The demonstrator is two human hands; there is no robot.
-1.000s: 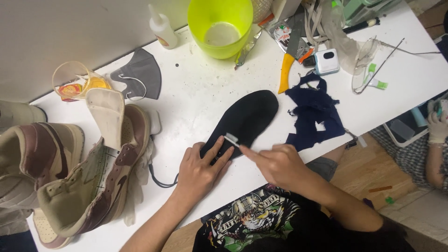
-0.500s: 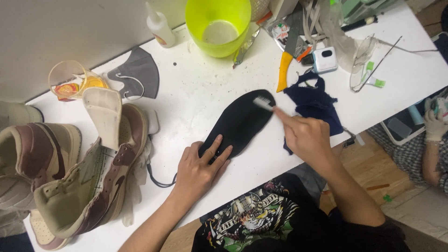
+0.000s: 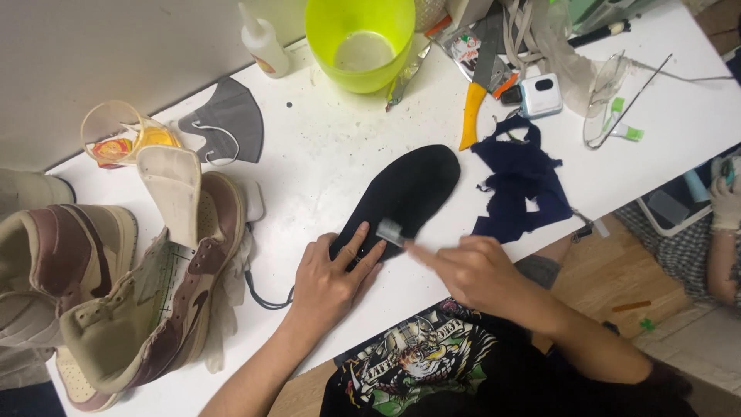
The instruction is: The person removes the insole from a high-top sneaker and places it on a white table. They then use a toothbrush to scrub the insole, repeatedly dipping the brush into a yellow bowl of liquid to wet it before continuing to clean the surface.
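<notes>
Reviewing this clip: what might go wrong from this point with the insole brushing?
The left hand pins only the heel end of the black insole, so the free toe end may swing under the brush held by the right hand. That toe lies close to the navy fabric scraps and the orange-handled tool, which a long stroke might knock. The green bowl sits further off, less at risk.
</notes>
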